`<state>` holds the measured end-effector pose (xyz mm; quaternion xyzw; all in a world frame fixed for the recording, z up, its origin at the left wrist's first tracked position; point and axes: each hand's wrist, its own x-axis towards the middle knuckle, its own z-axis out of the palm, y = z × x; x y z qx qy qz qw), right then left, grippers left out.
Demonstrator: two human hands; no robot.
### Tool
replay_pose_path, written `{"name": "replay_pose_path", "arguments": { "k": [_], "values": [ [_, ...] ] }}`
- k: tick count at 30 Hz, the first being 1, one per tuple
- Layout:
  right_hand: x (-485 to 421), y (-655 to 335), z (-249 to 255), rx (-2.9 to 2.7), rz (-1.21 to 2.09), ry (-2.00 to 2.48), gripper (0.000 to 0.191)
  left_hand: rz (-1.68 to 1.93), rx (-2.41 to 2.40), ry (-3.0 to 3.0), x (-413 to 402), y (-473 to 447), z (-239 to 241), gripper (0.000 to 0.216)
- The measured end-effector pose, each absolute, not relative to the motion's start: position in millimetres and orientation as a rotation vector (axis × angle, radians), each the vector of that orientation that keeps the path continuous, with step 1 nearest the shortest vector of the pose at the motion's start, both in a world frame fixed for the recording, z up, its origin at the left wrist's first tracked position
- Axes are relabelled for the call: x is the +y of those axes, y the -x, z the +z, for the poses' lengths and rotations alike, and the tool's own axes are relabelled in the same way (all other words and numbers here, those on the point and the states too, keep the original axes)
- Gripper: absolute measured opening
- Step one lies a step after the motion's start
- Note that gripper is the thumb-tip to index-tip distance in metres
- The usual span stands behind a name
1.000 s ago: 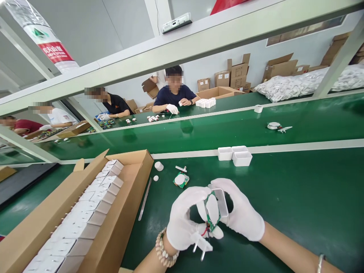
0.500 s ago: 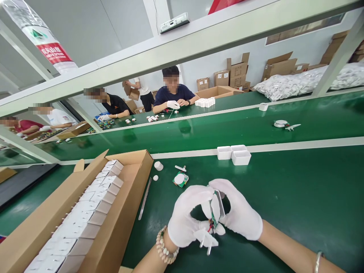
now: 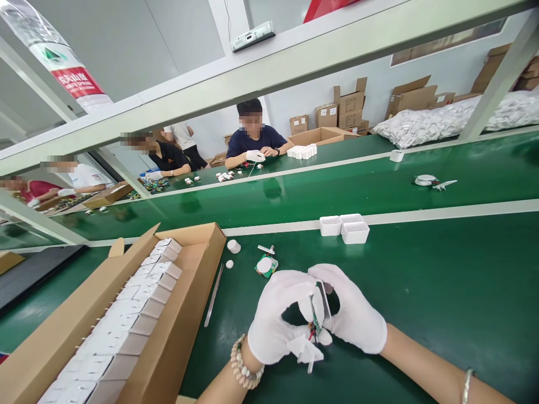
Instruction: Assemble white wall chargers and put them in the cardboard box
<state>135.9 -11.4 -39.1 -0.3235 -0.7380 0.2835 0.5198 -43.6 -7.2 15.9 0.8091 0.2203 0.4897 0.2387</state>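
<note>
Both my hands wear white gloves and meet low in the middle, above the green table (image 3: 442, 292). My left hand (image 3: 275, 320) pinches a small green circuit board (image 3: 314, 321) with a white round part and short red wires. From its wires a white plug piece (image 3: 306, 352) with metal prongs hangs below. My right hand (image 3: 356, 314) is closed around a white plastic shell (image 3: 324, 300) pressed edge-on against the board.
A long cardboard box (image 3: 185, 314) with rows of white shells lies to the left. Tweezers (image 3: 214, 294), two white caps (image 3: 233, 246), another circuit board (image 3: 266, 265) and three white shells (image 3: 347, 227) lie ahead. Several people work across the conveyor (image 3: 295, 196).
The shell has turned edge-on and closed against the circuit board between my hands. Loose parts on the conveyor have drifted right.
</note>
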Motion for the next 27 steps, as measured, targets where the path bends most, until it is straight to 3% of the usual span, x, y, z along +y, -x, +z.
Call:
{"name": "replay_pose_path", "arguments": {
  "k": [10,18,27],
  "values": [
    [-11.0,-135.9,-38.7,-1.78,0.64,0.775,0.064,1.322,0.558,-2.248,-6.6,39.9,18.2,0.053],
    [-8.2,-135.2,-38.5,-1.798,0.607,0.768,0.064,1.306,0.55,-2.265,-5.0,40.2,18.9,0.074],
    [-11.7,-133.1,-37.8,-1.734,0.667,0.886,0.06,1.284,0.631,-2.274,-4.5,40.7,18.7,0.057]
  ]
}}
